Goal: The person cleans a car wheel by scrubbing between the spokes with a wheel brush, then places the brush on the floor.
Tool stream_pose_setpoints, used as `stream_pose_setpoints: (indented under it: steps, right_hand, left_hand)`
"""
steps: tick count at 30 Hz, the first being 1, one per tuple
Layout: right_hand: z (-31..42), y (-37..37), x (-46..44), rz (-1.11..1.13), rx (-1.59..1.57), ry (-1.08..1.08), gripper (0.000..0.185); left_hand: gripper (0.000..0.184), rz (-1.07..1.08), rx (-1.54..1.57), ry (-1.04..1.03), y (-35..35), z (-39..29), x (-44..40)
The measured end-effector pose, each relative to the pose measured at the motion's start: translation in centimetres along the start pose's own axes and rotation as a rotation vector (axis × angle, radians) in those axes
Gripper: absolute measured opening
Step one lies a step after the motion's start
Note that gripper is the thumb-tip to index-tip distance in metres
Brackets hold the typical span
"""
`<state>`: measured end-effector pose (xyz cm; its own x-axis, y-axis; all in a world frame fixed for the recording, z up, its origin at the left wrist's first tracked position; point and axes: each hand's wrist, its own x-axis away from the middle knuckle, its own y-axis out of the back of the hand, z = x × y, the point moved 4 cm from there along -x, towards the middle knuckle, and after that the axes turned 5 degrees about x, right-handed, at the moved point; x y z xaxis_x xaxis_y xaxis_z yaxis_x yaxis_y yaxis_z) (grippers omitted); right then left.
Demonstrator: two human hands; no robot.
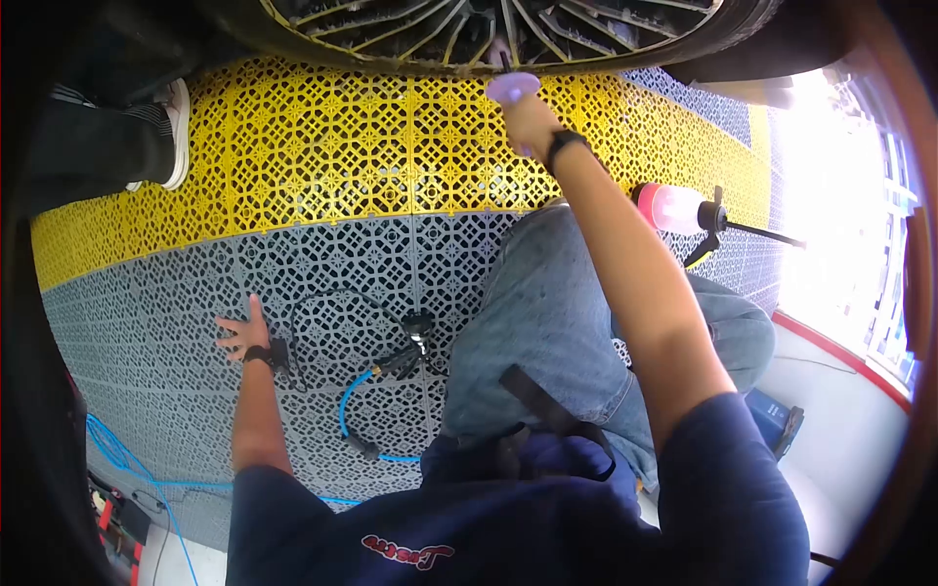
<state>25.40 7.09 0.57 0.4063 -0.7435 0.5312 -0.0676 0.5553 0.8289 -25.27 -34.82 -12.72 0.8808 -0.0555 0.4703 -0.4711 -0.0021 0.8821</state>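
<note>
My right hand [532, 125] is wrapped round the handle of a wheel brush with a round purple guard [512, 88]. The brush's far end reaches in among the spokes of a dirty car wheel [469, 34] at the top of the view; its tip is blurred and partly hidden. Down at the left, my left hand [243, 334] is stretched out with fingers spread, over the grey floor tiles [322, 264] and apparently resting on them. Between that hand and my knee lies an air gun [415, 337] joined to a blue hose [347, 396].
A pump sprayer [676, 209] with a red base lies right of my right forearm. Another person's shoe [178, 137] stands at the upper left. Coiled blue hose [112, 444] lies at the lower left. Yellow grid tiles [322, 146] border the wheel. A blue box [770, 418] sits lower right.
</note>
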Motion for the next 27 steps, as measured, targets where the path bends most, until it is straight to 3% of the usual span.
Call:
stream_pose_setpoints:
  steps: [1,2,6,7,8,10,12,14,15,18,21,25,27]
  right_hand:
    - [0.7,0.8,3.2,-0.108,-0.223,-0.246,0.017]
    - [0.9,1.0,4.5,-0.137,-0.316,-0.331,0.021]
    - [1.2,1.9,4.6,0.051,-0.143,-0.205,0.037]
    - [1.5,2.6,5.7,-0.177,-0.061,-0.114,0.022]
    - [0.9,2.2,6.3,-0.132,-0.616,-0.440,0.032]
    - [1.8,2.5,7.6,-0.124,-0.674,-0.465,0.050]
    - [2.5,2.5,8.3,-0.108,-0.708,-0.480,0.046]
    - [3.6,2.3,8.3,-0.167,-1.005,-0.490,0.032]
    - [3.7,2.4,8.2,-0.158,-0.986,-0.485,0.043]
    - [3.0,0.8,6.3,-0.074,-0.847,-0.527,0.045]
    - [0.1,-0.2,1.5,-0.240,-0.394,-0.476,0.041]
    - [-0.3,-4.0,1.1,-0.357,-0.331,-0.478,0.035]
    - [1.4,-2.8,6.2,-0.360,-0.442,-0.448,0.035]
  left_hand:
    - [0.128,0.002,-0.006,0.002,0.1,0.1,0.1]
    - [0.128,0.004,-0.011,0.004,0.0,0.2,0.2]
    - [0.126,0.032,-0.001,0.014,0.0,0.3,0.4]
    - [0.125,0.042,-0.021,0.026,0.3,-0.1,0.7]
    - [0.125,0.034,-0.002,0.040,0.3,-0.7,0.9]
    - [0.125,0.062,0.000,0.026,0.6,-0.3,1.1]
    - [0.126,0.067,0.005,0.024,0.5,0.0,1.2]
    - [0.127,0.071,-0.034,0.025,0.1,0.3,-0.2]
    - [0.128,0.018,-0.033,0.020,-0.7,1.0,-1.2]
    - [0.128,0.040,0.035,0.017,-0.2,0.6,-0.2]
    - [0.127,0.071,0.015,0.026,0.7,0.0,1.0]
    - [0.127,0.068,-0.027,0.025,0.7,-0.3,1.0]
    - [0.126,0.056,-0.030,0.012,0.4,-0.1,0.5]
